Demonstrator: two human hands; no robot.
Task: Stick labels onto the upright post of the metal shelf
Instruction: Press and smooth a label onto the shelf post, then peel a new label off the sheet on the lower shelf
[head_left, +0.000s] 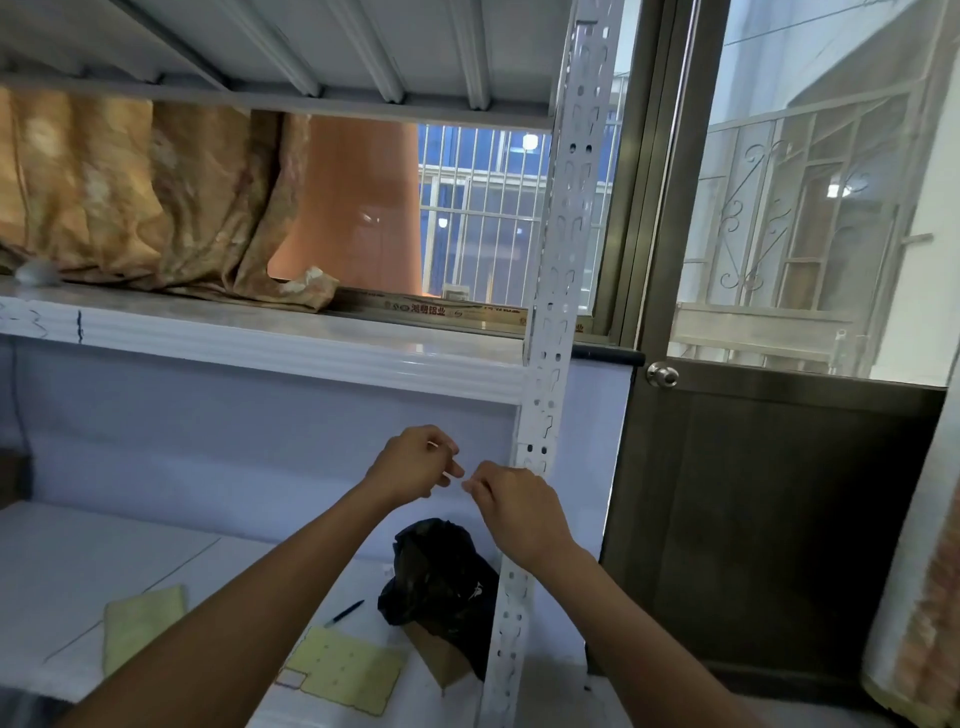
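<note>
Window backdrop; small label (448, 475) between fingers (480, 488), beside post (558, 291)

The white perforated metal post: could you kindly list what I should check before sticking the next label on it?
1. Label in hand: cannot tell; the left hand pinches a small pale piece, the right hand meets it, too small to identify.
2. White perforated metal post in reach: ok, beside the right hand.
3. Post face above the hands bare: ok.
4. Yellow label sheet handy: ok, flat on the lower shelf.
5. Black plastic bag clear of the spot: ok, lower down.
</note>
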